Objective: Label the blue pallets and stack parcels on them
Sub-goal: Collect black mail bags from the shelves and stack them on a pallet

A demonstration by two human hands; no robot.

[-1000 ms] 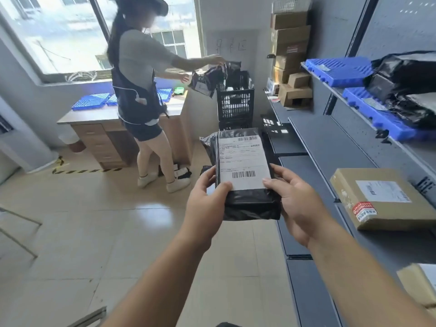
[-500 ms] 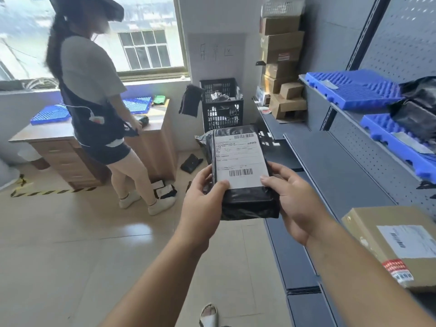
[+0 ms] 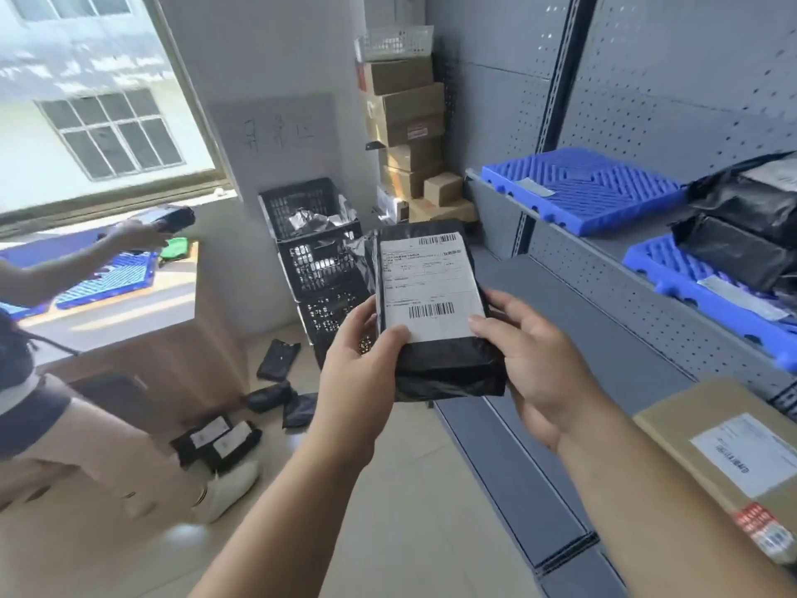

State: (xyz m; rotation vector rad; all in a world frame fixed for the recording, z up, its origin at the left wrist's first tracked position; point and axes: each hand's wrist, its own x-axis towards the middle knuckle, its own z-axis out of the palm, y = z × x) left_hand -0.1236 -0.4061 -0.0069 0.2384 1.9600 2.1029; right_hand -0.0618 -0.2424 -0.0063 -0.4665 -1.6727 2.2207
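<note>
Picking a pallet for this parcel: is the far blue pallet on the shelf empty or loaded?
Empty: the far blue pallet bears only a flat label; black parcels lie on the nearer pallet.

parcel (image 3: pixel 435 369): glossy black plastic, paper label | pallet (image 3: pixel 582 189): ribbed blue plastic | shelf (image 3: pixel 604 338): matt grey metal

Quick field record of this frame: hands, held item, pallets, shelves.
held item: black plastic-wrapped parcel with white shipping label, label facing camera
left hand: grips parcel's lower left edge
right hand: grips parcel's lower right edge
far blue plastic pallet: upper grey metal shelf, no parcels on it
near blue plastic pallet: same shelf, black bagged parcels on top
lower shelf: brown cardboard box, white label
</note>
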